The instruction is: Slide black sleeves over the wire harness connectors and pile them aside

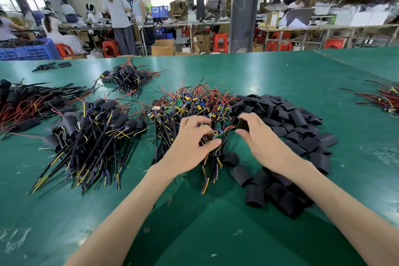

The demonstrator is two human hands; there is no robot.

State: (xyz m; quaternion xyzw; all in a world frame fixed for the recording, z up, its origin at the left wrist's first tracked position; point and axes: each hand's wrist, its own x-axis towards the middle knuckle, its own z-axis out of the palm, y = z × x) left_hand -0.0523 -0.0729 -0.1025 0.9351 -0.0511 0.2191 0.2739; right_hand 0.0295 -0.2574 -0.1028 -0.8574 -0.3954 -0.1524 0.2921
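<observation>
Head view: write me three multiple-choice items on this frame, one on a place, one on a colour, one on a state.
1. Where do the loose sleeves lie from the unsleeved harnesses?
A. to their left
B. to their right
C. behind them

2. What colour is the table?
A. grey
B. white
C. green

3. What is the right hand doing?
A. holding a sleeve
B. lying flat on the table
C. holding scissors

Key: 1 B, the black pile lies right of the harnesses; 2 C, the top is green all over; 3 A, the hand grips one black sleeve.
</observation>
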